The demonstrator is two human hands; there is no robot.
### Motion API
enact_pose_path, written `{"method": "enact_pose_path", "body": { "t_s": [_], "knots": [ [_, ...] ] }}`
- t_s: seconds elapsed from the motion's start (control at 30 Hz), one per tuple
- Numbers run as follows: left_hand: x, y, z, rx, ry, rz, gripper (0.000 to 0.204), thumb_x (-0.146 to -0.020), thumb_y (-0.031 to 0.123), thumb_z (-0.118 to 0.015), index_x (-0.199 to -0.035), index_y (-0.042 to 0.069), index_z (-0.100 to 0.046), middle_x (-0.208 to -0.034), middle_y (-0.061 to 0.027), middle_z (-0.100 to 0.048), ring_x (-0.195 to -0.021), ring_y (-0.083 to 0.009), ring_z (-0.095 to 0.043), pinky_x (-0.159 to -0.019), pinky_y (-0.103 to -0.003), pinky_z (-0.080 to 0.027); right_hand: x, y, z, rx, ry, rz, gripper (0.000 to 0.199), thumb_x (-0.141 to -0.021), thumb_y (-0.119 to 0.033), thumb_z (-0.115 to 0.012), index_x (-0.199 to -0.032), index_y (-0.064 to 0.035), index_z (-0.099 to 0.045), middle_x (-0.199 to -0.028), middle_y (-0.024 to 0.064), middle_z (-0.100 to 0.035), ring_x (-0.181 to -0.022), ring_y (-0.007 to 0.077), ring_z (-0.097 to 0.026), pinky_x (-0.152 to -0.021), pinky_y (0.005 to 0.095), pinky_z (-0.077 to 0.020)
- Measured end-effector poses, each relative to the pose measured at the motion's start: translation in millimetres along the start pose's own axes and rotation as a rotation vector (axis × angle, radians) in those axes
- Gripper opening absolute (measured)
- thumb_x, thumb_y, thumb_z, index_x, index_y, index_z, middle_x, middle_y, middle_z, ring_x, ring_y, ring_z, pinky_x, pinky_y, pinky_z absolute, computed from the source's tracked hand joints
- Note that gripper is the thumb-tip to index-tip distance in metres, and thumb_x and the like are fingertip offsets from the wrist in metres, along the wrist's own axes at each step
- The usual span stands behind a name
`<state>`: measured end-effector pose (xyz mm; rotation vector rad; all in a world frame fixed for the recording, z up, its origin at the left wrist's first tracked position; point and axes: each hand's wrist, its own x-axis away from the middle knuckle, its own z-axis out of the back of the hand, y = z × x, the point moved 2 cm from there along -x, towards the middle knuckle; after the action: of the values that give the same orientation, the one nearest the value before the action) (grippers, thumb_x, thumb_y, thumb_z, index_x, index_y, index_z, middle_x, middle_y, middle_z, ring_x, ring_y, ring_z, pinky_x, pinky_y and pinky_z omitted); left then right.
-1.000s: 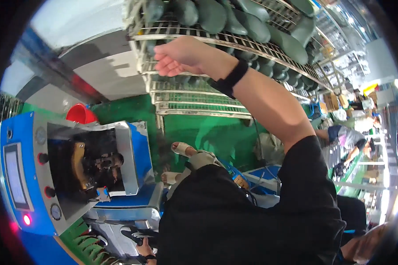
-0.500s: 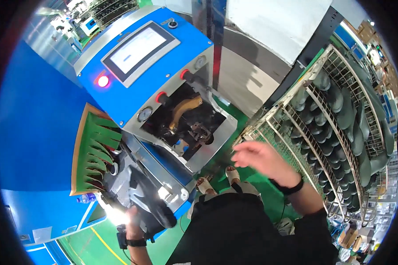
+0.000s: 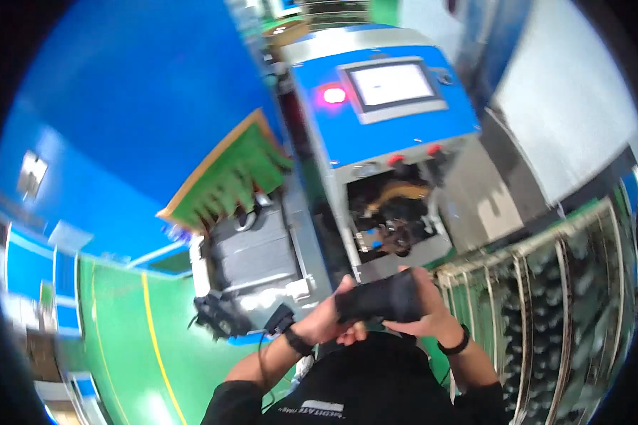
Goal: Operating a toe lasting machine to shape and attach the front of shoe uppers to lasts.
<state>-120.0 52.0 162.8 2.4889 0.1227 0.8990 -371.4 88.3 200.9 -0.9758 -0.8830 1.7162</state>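
A black shoe upper (image 3: 379,297), blurred by motion, is held level in front of my body, between both hands. My left hand (image 3: 325,320) grips its left end, the fingers curled beneath. Around its right end closes my right hand (image 3: 427,308), the thumb side toward the machine. Just beyond the hands, the blue machine's (image 3: 397,134) open front shows a curved tan pad (image 3: 404,191) above a dark clamp mechanism (image 3: 395,239). Another black shoe upper (image 3: 223,316) rests at the near end of the grey conveyor belt (image 3: 255,251), left of my left hand.
A green fringed curtain (image 3: 234,180) hangs over the conveyor's far end. To the right stands a wire rack (image 3: 524,304) full of dark, rounded pieces. A lit screen (image 3: 392,83) and a glowing red button (image 3: 334,95) top the machine. Green floor (image 3: 120,340) with yellow lines lies left.
My left hand has come from the conveyor's end to in front of me with the black shoe upper. My right hand, empty before, now grips it too. The view has turned left.
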Motion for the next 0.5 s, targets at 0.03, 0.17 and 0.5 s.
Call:
{"method": "enact_pose_path", "body": {
  "t_s": [0.03,0.17,0.5],
  "knots": [
    [0.6,-1.9,0.3,-0.074,0.154,-0.078,0.091,-0.103,0.079,-0.023,-0.123,0.002,-0.067,-0.078,-0.0163,-0.074,-0.058,-0.0192,-0.07,-0.051,-0.028,-0.053,4.6,4.9,-3.9,-0.042,0.059,-0.031,0.098,-0.062,-0.02,-0.1,-0.143,-0.0013,-0.048,-0.137,0.0152,-0.058,-0.115,0.0305,-0.062,-0.103,0.0403,-0.0496],
    [-5.3,-4.0,-23.9,-0.98,0.831,-0.665,0.062,-0.102,0.042,-0.061,-0.144,-0.003,-0.05,-0.127,-0.0255,-0.062,-0.114,-0.0402,-0.067,-0.096,-0.045,-0.056,22.7,32.1,-7.6,-0.664,0.285,-0.397,0.057,-0.074,-0.005,-0.085,-0.126,0.0006,-0.063,-0.109,0.0062,-0.069,-0.096,0.0207,-0.066,-0.089,0.037,-0.0538],
    [-82.6,8.3,-83.9,-1.506,0.859,-0.925,0.072,-0.082,0.015,-0.074,-0.149,0.019,-0.051,-0.132,-0.0217,-0.052,-0.12,-0.0433,-0.056,-0.099,-0.048,-0.054,25.2,67.7,18.4,-0.687,0.348,-0.618,0.061,-0.081,-0.02,-0.076,-0.135,0.0005,-0.057,-0.119,0.006,-0.064,-0.105,0.0178,-0.062,-0.094,0.0325,-0.0517]
  ]
}}
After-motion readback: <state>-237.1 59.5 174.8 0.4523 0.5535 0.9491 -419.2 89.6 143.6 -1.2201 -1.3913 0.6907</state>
